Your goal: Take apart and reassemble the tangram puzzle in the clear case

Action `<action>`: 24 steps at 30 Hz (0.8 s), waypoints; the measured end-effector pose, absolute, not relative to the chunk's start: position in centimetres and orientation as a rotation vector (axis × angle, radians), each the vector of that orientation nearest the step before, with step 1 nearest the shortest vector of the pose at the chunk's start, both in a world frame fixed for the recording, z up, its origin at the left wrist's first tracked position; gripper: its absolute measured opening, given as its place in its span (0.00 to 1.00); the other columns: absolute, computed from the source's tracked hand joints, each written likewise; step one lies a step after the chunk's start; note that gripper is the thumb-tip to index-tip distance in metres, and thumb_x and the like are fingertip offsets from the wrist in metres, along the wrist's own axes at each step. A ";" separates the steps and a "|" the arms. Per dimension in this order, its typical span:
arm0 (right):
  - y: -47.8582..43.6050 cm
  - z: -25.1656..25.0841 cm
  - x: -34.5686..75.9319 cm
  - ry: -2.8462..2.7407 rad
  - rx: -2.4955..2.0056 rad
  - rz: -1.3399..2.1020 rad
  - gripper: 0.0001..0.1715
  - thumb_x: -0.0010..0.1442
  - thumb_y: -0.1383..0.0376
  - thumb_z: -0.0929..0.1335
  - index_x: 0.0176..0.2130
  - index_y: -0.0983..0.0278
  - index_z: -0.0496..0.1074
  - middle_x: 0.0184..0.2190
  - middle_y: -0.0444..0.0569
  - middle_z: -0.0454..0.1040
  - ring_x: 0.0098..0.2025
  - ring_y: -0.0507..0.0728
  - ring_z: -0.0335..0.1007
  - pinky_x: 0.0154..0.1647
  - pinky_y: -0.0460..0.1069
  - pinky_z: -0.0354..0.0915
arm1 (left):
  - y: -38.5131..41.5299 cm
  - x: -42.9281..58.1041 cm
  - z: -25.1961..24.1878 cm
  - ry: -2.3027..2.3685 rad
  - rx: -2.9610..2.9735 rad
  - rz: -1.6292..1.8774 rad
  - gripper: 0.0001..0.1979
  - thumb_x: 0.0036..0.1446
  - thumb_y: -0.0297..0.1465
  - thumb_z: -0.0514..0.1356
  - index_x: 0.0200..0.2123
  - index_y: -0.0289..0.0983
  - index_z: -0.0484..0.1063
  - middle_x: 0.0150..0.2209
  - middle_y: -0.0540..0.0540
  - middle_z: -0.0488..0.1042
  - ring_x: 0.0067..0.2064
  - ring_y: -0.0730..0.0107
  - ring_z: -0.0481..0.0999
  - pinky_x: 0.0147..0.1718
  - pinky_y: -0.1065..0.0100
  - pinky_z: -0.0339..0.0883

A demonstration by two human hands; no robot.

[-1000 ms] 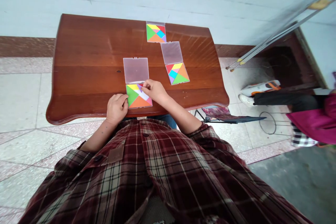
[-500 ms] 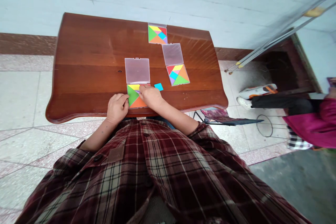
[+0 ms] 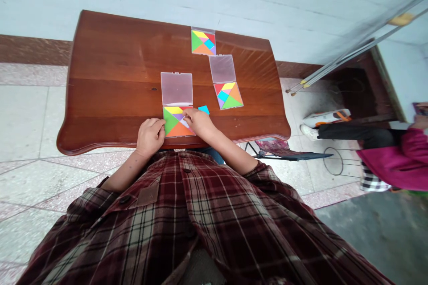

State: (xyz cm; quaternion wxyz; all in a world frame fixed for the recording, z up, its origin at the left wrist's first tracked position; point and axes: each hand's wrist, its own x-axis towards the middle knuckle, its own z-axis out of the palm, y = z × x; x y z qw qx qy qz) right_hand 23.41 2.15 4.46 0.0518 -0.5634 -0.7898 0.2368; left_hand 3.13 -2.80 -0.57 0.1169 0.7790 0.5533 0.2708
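Note:
A tangram case [image 3: 177, 89] lies open near the table's front edge, its clear lid folded back. In its tray are a green triangle [image 3: 170, 122], an orange triangle [image 3: 179, 131], a yellow piece [image 3: 173, 110] and a partly covered red piece. My left hand [image 3: 150, 136] is closed, thumb and fingers gripping the tray's left edge. The fingers of my right hand [image 3: 199, 122] pinch at the right end of a purple tangram piece [image 3: 179, 116], which lies in the tray beside the green triangle. Just beyond that hand, a blue square [image 3: 203, 110] rests on the table.
A second open tangram case [image 3: 228, 95] with its pieces lies to the right, and another [image 3: 203, 42] sits at the table's [image 3: 113, 75] back edge. A folding chair [image 3: 277, 149] stands by the front right. A seated person [image 3: 394, 160] and leaning crutches [image 3: 334, 64] are farther right.
My right hand has shifted slightly right, uncovering more of the tray. The purple piece now shows more fully and lies flatter beside the green triangle. My left hand has stayed at the tray's edge.

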 end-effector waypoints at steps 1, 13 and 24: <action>2.1 4.4 23.7 -2.368 -1.718 0.725 0.11 0.61 0.71 0.63 0.41 0.64 0.73 0.41 0.52 0.77 0.43 0.58 0.71 0.41 0.49 0.61 | -2.8 3.1 -0.6 1.619 2.275 0.793 0.14 0.61 0.30 0.49 0.42 0.37 0.74 0.39 0.41 0.75 0.40 0.60 0.71 0.42 0.58 0.65; 2.6 3.1 23.3 -2.406 -1.766 0.560 0.13 0.64 0.69 0.61 0.43 0.66 0.73 0.44 0.55 0.74 0.44 0.59 0.68 0.43 0.50 0.62 | -2.8 3.1 -0.4 1.617 2.251 0.793 0.14 0.60 0.30 0.50 0.42 0.37 0.74 0.39 0.41 0.75 0.40 0.59 0.71 0.43 0.57 0.65; 2.3 3.3 22.6 -2.490 -1.715 0.576 0.12 0.65 0.67 0.62 0.44 0.66 0.73 0.44 0.57 0.73 0.44 0.58 0.68 0.43 0.49 0.60 | -2.8 3.0 -0.6 1.626 2.269 0.787 0.14 0.61 0.30 0.50 0.42 0.38 0.74 0.39 0.42 0.75 0.41 0.60 0.71 0.44 0.58 0.65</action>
